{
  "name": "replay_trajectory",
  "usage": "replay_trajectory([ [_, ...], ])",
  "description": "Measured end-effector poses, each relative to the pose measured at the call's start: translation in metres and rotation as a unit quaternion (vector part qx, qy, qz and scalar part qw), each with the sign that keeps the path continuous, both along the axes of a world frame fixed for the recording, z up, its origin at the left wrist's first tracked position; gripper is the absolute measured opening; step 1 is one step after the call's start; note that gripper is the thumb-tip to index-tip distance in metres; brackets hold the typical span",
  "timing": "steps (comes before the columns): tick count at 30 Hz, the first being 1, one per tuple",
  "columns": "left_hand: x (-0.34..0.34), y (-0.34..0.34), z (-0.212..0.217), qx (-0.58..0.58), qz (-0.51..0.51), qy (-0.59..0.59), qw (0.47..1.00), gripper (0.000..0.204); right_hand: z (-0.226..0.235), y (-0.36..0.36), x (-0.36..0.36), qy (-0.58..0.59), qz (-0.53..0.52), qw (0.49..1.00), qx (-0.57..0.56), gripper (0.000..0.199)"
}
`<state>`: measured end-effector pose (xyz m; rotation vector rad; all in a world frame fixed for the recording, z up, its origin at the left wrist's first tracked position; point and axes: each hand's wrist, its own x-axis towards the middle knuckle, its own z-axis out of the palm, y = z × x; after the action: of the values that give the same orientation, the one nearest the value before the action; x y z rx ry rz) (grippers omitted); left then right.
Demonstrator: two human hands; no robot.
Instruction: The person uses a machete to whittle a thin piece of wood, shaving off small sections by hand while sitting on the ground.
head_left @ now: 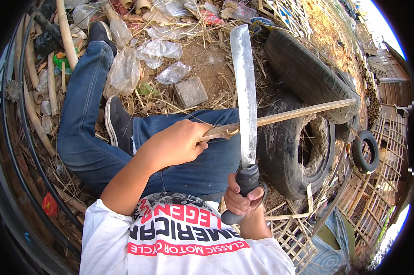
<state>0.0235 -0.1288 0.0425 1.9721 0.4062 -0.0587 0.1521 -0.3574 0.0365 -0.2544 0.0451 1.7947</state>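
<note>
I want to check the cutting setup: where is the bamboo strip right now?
In the head view, the bamboo strip runs right of centre, gripped by the left hand, crossing the machete blade above the tyre.

Packaging litter on the ground: crumpled clear plastic bags (pixel 124 71) beside the outstretched leg; a red-printed wrapper (pixel 211 17) at the top edge; a green wrapper (pixel 60 62) at upper left; a red packet (pixel 49 205) at lower left.
</note>
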Motion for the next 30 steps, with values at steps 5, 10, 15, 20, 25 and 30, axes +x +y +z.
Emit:
replay_trajectory([
  [5, -0.005, 0.002, 0.001, 0.005, 0.019, -0.023, 1.000, 0.024, 0.004, 0.001, -0.003, -0.064, -0.080, 0.994, 0.034, 0.031],
  [10, -0.004, 0.000, 0.004, 0.025, 0.015, 0.001, 1.000, 0.023, 0.011, -0.007, -0.001, -0.249, -0.068, 0.953, -0.158, 0.038],
  [15, -0.003, -0.003, -0.003, 0.044, 0.007, 0.009, 0.999, 0.022, -0.003, -0.009, -0.004, -0.077, -0.006, 0.993, -0.085, 0.036],
  [20, -0.002, -0.006, -0.007, 0.037, 0.019, -0.015, 0.999, 0.022, -0.001, 0.001, -0.013, -0.012, -0.036, 0.998, -0.042, 0.029],
  [25, -0.005, -0.005, -0.005, 0.064, 0.037, 0.004, 0.997, 0.019, -0.004, -0.009, 0.004, -0.153, -0.128, 0.975, -0.093, 0.035],
  [30, -0.004, -0.012, -0.008, 0.127, 0.017, 0.045, 0.991, 0.013, -0.008, -0.017, -0.003, -0.106, -0.007, 0.987, -0.124, 0.036],
])
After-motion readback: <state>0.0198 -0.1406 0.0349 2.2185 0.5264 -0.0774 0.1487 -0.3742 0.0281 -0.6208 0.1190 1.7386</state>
